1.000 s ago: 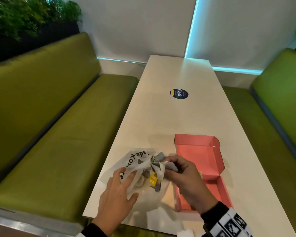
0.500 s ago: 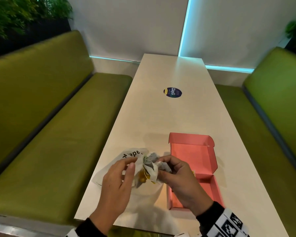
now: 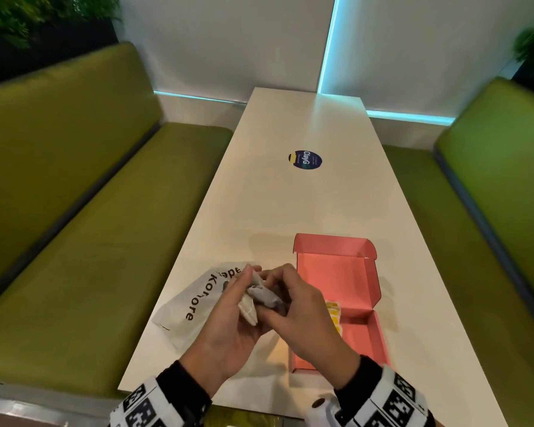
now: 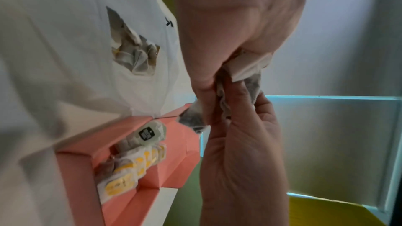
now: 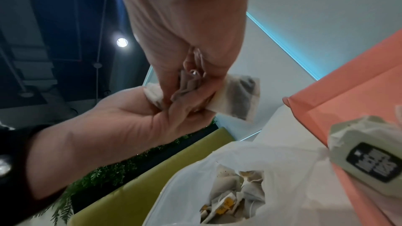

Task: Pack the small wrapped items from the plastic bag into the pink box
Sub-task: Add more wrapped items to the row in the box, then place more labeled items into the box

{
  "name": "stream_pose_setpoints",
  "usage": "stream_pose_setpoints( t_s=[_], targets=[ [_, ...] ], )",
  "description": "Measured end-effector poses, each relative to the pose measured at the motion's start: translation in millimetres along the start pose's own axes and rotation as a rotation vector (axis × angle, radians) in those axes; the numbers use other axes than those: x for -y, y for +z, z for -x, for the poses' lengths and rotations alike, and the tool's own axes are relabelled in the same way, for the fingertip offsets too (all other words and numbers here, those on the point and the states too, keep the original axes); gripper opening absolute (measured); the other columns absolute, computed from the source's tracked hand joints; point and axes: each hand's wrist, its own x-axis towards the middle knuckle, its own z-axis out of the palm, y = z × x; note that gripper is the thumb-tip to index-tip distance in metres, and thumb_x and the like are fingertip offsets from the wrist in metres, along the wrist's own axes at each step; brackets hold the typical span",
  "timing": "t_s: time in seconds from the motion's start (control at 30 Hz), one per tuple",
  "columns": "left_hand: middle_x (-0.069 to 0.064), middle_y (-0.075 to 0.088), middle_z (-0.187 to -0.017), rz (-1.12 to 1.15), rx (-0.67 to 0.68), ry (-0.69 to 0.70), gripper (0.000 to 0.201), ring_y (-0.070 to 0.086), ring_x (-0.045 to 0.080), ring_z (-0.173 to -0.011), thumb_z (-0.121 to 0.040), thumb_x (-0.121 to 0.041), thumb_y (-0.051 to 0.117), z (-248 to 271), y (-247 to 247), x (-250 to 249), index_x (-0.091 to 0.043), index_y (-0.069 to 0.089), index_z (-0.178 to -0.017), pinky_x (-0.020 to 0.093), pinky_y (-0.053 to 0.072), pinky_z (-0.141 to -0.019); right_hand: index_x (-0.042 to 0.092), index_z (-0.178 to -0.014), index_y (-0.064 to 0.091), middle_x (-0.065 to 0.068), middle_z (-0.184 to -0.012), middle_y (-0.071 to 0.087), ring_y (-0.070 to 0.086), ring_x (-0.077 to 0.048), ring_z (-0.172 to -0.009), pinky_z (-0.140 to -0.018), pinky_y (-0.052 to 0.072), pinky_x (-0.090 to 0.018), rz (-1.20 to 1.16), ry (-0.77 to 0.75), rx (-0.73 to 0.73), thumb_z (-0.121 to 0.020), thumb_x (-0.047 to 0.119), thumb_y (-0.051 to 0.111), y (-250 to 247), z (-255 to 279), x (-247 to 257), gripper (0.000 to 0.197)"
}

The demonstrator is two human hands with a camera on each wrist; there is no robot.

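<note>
Both hands hold one small bundle of wrapped tea bags (image 3: 261, 298) in the air, just left of the pink box (image 3: 336, 272). My left hand (image 3: 247, 291) pinches the bundle from the left, my right hand (image 3: 279, 292) from the right. One grey sachet (image 5: 237, 99) sticks out past my right fingers. The white plastic bag (image 3: 191, 300) lies on the table below my left hand, its mouth open, with more sachets (image 5: 234, 192) inside. In the open box lie yellow-labelled sachets (image 4: 130, 169) and one with a black label (image 5: 369, 157).
The long white table (image 3: 290, 211) carries a dark round sticker (image 3: 305, 159) further back. Green benches (image 3: 90, 241) run along both sides. The box's lid (image 3: 333, 246) stands up at its far end. The table's near edge is just under my wrists.
Both hands have lifted the bundle of sachets up out of the plastic bag and slightly towards the box. The bag has dropped flat onto the table.
</note>
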Motion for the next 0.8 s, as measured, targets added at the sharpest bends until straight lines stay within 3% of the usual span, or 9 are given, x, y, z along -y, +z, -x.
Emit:
stream_pose_setpoints(
  t_s=[0.1,0.2,0.37,0.43,0.57,0.7,0.8],
  targets=[
    [0.011,0.065,-0.072,0.056,-0.032,-0.042,0.028,0.065,0.019,-0.063,-0.083,-0.034,0.052,-1,3,4,-0.008,0.062,-0.088,0.028,0.056,-0.057,0.014,-0.089,0.059,0.009,-0.105,0.062,0.056,0.007,-0.105,-0.081,0.042,-0.005,0.025,-0.051,0.056,-0.067,0.009,0.072,-7,3,-4,0.026],
    [0.016,0.066,-0.069,0.194,-0.027,-0.091,0.033,0.068,0.024,-0.06,-0.092,-0.029,0.046,1,7,5,-0.002,0.062,-0.084,0.032,0.058,-0.052,0.016,-0.097,0.067,0.016,-0.112,0.057,0.053,0.005,-0.109,-0.088,0.043,-0.01,0.102,-0.084,0.128,-0.065,0.019,0.072,-18,5,-1,0.033],
    [0.019,0.067,-0.082,0.242,0.025,-0.139,0.033,0.068,0.029,-0.071,-0.078,-0.029,0.054,-1,7,9,0.001,0.069,-0.08,0.045,0.056,-0.073,0.023,-0.117,0.06,0.017,-0.123,0.05,0.05,0.005,-0.114,-0.089,0.045,-0.011,0.142,-0.13,0.153,-0.065,0.011,0.072,-32,7,5,0.055],
    [0.018,0.065,-0.083,0.232,0.006,-0.127,0.029,0.065,0.029,-0.073,-0.077,-0.028,0.056,-2,7,9,-0.002,0.062,-0.09,0.046,0.055,-0.076,0.024,-0.116,0.061,0.016,-0.125,0.05,0.051,0.003,-0.113,-0.086,0.049,-0.013,0.11,-0.128,0.15,-0.065,0.006,0.073,-37,8,7,0.055],
    [0.016,0.065,-0.081,0.242,0.002,-0.109,0.03,0.064,0.026,-0.068,-0.078,-0.027,0.056,-3,7,9,-0.007,0.054,-0.1,0.034,0.058,-0.064,0.028,-0.106,0.064,0.008,-0.124,0.052,0.058,-0.003,-0.104,-0.081,0.051,-0.013,0.02,-0.111,0.144,-0.069,-0.001,0.073,-46,10,15,0.048],
    [0.017,0.064,-0.08,0.26,-0.008,-0.118,0.023,0.066,0.026,-0.063,-0.075,-0.025,0.057,-1,7,9,-0.007,0.058,-0.088,0.035,0.059,-0.059,0.025,-0.095,0.07,0.012,-0.118,0.058,0.055,-0.001,-0.108,-0.082,0.045,-0.011,0.165,-0.179,0.113,-0.075,0.01,0.062,-60,5,16,0.026],
    [0.016,0.063,-0.08,0.223,0.0,-0.139,0.025,0.065,0.026,-0.065,-0.075,-0.026,0.057,0,7,9,-0.006,0.057,-0.091,0.034,0.058,-0.062,0.031,-0.104,0.067,0.012,-0.123,0.054,0.046,-0.003,-0.115,-0.092,0.035,-0.01,0.31,-0.222,0.23,-0.076,0.018,0.059,-66,2,11,0.032]
  ],
)
